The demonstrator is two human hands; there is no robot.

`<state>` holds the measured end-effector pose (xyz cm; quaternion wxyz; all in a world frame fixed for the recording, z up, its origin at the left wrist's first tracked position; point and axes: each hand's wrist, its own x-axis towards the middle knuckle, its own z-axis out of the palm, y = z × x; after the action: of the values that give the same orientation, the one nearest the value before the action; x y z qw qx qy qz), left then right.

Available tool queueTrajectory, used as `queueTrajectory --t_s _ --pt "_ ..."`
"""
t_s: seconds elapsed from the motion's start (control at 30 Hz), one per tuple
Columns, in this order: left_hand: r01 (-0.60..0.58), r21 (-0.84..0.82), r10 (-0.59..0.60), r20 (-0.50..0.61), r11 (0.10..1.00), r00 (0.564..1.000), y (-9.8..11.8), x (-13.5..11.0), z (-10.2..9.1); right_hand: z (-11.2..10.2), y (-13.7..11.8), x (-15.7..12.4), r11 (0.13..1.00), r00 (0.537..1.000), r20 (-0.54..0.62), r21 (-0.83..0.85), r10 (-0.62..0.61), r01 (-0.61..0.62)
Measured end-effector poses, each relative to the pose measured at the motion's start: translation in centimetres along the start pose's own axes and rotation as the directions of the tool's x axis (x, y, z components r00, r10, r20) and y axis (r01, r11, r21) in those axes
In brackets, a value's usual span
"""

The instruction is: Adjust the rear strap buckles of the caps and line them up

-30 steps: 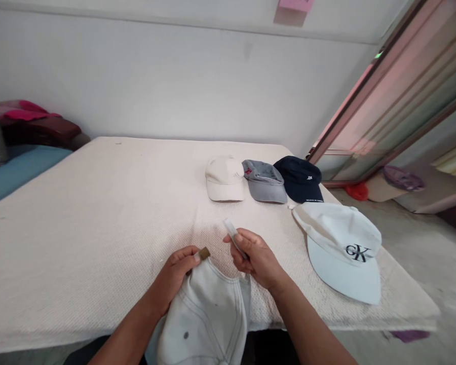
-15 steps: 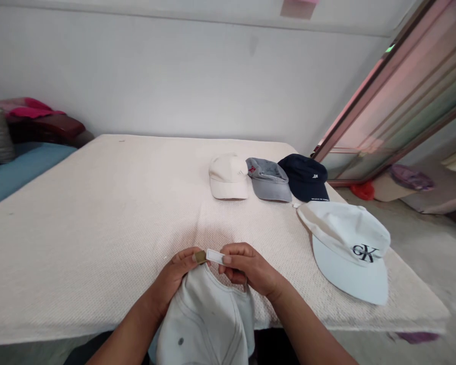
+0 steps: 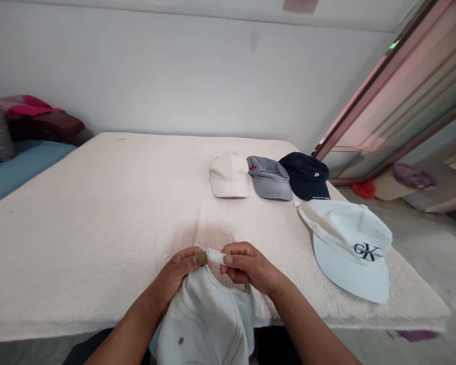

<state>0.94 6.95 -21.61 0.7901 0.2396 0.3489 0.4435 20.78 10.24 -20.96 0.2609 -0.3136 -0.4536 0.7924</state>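
Observation:
A pale grey cap (image 3: 205,324) lies crown-up at the near edge of the table, its back opening towards me. My left hand (image 3: 175,276) pinches the brass buckle (image 3: 201,258) at the cap's back. My right hand (image 3: 249,268) pinches the white strap (image 3: 215,256), whose tip meets the buckle. Both hands sit close together above the cap's rear opening.
The table carries a cream cloth (image 3: 99,213). A white cap with a black logo (image 3: 349,246) lies at the right edge. Behind it stand a cream cap (image 3: 228,175), a grey cap (image 3: 269,177) and a navy cap (image 3: 306,175). A bed with cushions (image 3: 19,137) is at the left.
My right hand brought the white strap down and left from mid-air until its tip met the buckle held by my left hand. Since half a second ago the hands barely moved.

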Motion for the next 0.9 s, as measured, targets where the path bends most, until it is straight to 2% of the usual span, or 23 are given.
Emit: queueTrajectory --t_s 0.1,0.27,0.57,0.9 --pt "0.010 0.013 -0.010 0.007 1.000 1.000 0.0 0.0 0.1 -0.1 0.0 -0.1 1.000 1.000 0.016 0.010 0.006 -0.006" --pt "0.001 0.039 0.000 -0.041 0.999 0.999 0.0 0.1 0.4 -0.2 -0.2 -0.3 0.999 1.000 0.017 0.034 0.027 -0.027" --pt "0.001 0.034 -0.002 0.021 0.999 1.000 0.0 0.0 0.6 -0.1 -0.4 -0.4 0.993 1.000 -0.003 0.114 0.030 -0.029" --pt "0.010 0.079 -0.011 0.009 0.997 1.000 0.3 -0.1 1.1 -0.4 -0.6 -0.5 0.989 0.999 -0.002 0.146 0.037 -0.036"
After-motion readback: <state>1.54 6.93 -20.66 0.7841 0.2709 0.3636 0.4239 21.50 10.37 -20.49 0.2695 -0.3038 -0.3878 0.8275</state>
